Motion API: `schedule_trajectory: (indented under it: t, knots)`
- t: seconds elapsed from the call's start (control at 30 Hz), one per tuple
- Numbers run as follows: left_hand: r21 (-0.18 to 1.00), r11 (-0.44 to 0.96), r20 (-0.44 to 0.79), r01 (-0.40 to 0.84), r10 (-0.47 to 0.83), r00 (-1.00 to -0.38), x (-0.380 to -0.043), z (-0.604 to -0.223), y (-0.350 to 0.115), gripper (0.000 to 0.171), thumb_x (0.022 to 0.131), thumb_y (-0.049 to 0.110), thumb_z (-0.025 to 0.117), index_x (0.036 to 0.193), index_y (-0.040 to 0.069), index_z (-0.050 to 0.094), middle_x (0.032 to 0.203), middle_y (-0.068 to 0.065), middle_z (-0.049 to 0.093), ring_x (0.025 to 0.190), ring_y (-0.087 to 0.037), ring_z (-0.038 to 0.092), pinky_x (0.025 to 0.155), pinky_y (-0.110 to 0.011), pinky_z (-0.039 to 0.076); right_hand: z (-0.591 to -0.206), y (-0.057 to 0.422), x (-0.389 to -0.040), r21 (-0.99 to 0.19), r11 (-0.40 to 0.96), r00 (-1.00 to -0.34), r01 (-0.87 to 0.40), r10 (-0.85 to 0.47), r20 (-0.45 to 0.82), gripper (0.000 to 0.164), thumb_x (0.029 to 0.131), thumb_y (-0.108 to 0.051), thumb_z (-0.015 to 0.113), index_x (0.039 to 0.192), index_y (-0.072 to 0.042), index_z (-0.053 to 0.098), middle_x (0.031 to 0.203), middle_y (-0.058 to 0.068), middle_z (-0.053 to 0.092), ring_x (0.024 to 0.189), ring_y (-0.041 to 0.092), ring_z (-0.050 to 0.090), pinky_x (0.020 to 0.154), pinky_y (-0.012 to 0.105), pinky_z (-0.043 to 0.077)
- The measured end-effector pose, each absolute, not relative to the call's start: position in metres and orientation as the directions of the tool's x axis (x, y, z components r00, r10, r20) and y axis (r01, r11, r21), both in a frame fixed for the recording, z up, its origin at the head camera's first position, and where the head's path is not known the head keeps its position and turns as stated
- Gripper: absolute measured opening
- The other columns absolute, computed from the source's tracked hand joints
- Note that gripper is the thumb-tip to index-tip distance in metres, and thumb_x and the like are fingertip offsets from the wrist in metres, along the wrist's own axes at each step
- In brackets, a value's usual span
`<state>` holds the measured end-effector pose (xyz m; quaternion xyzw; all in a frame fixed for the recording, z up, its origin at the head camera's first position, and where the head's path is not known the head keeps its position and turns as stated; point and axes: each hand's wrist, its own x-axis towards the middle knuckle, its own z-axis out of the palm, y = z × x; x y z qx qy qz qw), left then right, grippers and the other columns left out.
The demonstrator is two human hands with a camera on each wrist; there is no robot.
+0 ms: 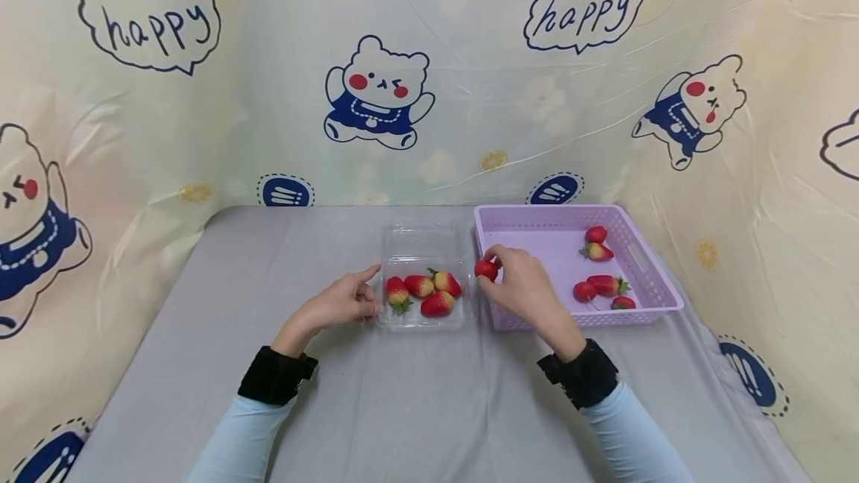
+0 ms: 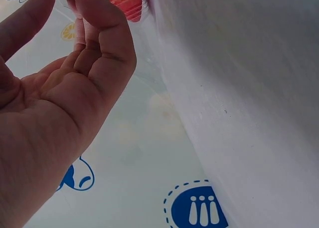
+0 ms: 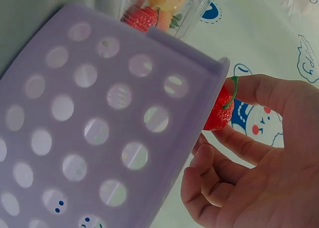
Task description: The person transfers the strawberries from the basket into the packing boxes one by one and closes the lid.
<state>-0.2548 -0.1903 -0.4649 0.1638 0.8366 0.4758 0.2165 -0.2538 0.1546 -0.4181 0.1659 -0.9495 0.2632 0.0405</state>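
My right hand pinches a small, round red strawberry between thumb and finger, at the left rim of a lilac basket. In the right wrist view the strawberry shows a dimpled surface and a thin green stem, partly hidden by the basket wall. My left hand touches the left side of a clear plastic box, index finger extended and the others bent. Several red and yellowish strawberries lie in the box. Its transparent lid is raised at the back.
Inside the basket, at its right, lie more strawberries and a round red fruit with a thin stem. A grey cloth covers the table. Behind it hangs a printed curtain with cartoon bears.
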Motion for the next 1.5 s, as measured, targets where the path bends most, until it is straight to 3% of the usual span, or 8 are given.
schedule_trajectory:
  t: [0.4, 1.03, 1.5]
  knots:
    - [0.865, 0.496, -0.206, 0.071, 0.48, -0.853, -0.256, -0.467, -0.19, 0.083, 0.099, 0.002, 0.071, 0.163, -0.01, 0.02, 0.084, -0.008, 0.064, 0.073, -0.024, 0.061, 0.072, -0.038, 0.054, -0.424, 0.141, -0.25, -0.464, 0.805, -0.929, -0.369, -0.326, 0.173, 0.034, 0.09, -0.022, 0.084, 0.115, -0.004, 0.071, 0.088, 0.011, 0.069, 0.076, 0.023, 0.056, 0.068, 0.037, 0.05]
    - [0.864, 0.498, -0.199, 0.074, 0.473, -0.859, -0.255, -0.467, -0.191, 0.083, 0.099, 0.002, 0.072, 0.162, -0.01, 0.021, 0.085, -0.009, 0.063, 0.074, -0.025, 0.061, 0.072, -0.039, 0.054, -0.435, 0.121, -0.245, -0.424, 0.811, -0.915, -0.403, -0.368, 0.166, 0.025, 0.089, -0.019, 0.082, 0.11, -0.008, 0.073, 0.081, 0.008, 0.067, 0.075, 0.022, 0.054, 0.067, 0.037, 0.045]
    - [0.863, 0.5, -0.204, 0.071, 0.474, -0.857, -0.254, -0.465, -0.191, 0.082, 0.099, 0.002, 0.071, 0.162, -0.01, 0.021, 0.086, -0.01, 0.064, 0.075, -0.027, 0.061, 0.073, -0.039, 0.054, -0.444, 0.112, -0.246, -0.424, 0.782, -0.889, -0.457, -0.423, 0.177, 0.032, 0.087, -0.013, 0.083, 0.117, -0.004, 0.075, 0.088, 0.004, 0.069, 0.077, 0.02, 0.054, 0.07, 0.036, 0.045]
